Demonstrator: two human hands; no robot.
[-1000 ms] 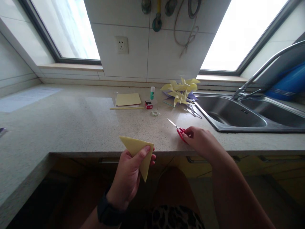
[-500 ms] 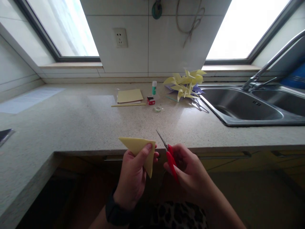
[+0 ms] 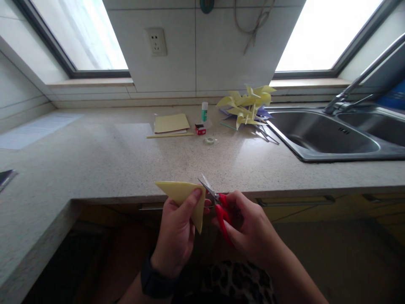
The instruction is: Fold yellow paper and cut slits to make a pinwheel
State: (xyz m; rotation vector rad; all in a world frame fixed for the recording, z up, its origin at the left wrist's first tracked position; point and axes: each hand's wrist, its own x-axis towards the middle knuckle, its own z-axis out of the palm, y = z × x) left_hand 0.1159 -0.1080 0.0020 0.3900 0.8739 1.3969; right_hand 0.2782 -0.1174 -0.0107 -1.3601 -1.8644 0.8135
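Pinched in my left hand (image 3: 179, 230) is a folded piece of yellow paper (image 3: 179, 191), triangular in outline, with my thumb pressed on its face near the right corner. My right hand (image 3: 248, 221) has its fingers in the handles of red-handled scissors (image 3: 223, 215). Their blades are slightly parted and point up and left, by the paper's upper right corner. I cannot tell whether a blade touches the paper. Both hands are held in front of the counter's near edge, and some left fingertips show behind the paper.
On the counter (image 3: 126, 169) lie a stack of yellow paper (image 3: 171, 123), a thin stick (image 3: 170, 136), a glue stick (image 3: 204, 112), a small red box (image 3: 200, 129) and a tape roll (image 3: 209, 140). Yellow paper pinwheels (image 3: 247, 105) lie beside the steel sink (image 3: 325, 133).
The scissors have opened a little and moved left, bringing their blades to the paper's upper right corner. My left hand keeps its hold on the paper. The view has tilted slightly down.
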